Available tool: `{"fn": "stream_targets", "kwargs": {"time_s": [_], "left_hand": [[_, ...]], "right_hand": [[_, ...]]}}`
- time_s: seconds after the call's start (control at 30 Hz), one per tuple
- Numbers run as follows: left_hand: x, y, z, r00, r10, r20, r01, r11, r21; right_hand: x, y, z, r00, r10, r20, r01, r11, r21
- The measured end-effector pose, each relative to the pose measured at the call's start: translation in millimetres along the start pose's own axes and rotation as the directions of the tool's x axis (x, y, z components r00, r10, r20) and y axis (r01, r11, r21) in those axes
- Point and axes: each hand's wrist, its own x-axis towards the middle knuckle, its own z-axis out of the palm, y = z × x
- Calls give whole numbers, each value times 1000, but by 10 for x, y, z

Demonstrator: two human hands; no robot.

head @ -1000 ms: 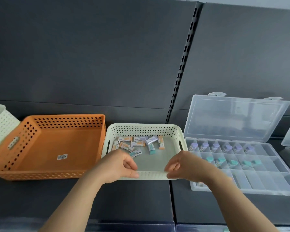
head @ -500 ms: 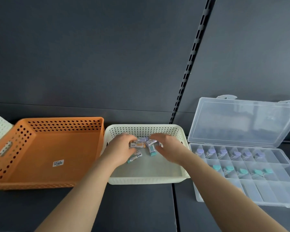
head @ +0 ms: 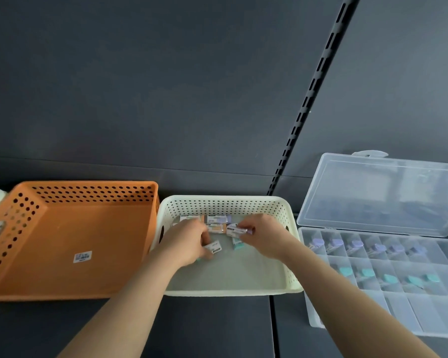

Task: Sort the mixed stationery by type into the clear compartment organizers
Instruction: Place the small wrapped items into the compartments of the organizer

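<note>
Both hands, hovering a moment ago, have each taken an eraser. The clear compartment organizer has purple pieces and teal pieces in two rows, nearer compartments bare. In the cream basket, the left hand grips a white-labelled eraser, the right hand pinches a purple-ended eraser; several loose erasers await sorting

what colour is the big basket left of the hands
The basket is orange, shown in the head view.
</note>
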Motion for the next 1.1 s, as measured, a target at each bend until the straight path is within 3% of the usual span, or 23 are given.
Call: {"fn": "stream_targets", "kwargs": {"time_s": [0.13, 0.3, 0.57, 0.73, 0.9, 1.1], "left_hand": [[-37, -83, -1, 998, -57, -38, 51, 988, -145], [-134, -91, -28, 982, -67, -174, 8, 947, -322], [-282, -97, -42, 986, -148, -77, 98, 890, -446], [-382, 174, -154, 989, -125, -75, 62, 825, -562], [-444, 557, -101, 997, 2, -74, -49, 773, -633], [-402, 1185, 160, 990, 85, -117, -143, 701, -699]], "right_hand": [[43, -68, 66, 994, 103, -23, -102, 995, 20], [107, -132, 91, 987, 159, -26, -160, 986, -55], [79, -122, -10, 986, 101, 131, -80, 985, -150], [-218, -146, -194, 989, 26, 145, -46, 990, 132], [-725, -35, -433, 995, -9, 99, -33, 907, 421], [-1356, 421, -713, 992, 100, -80, -36, 816, 578]]}}
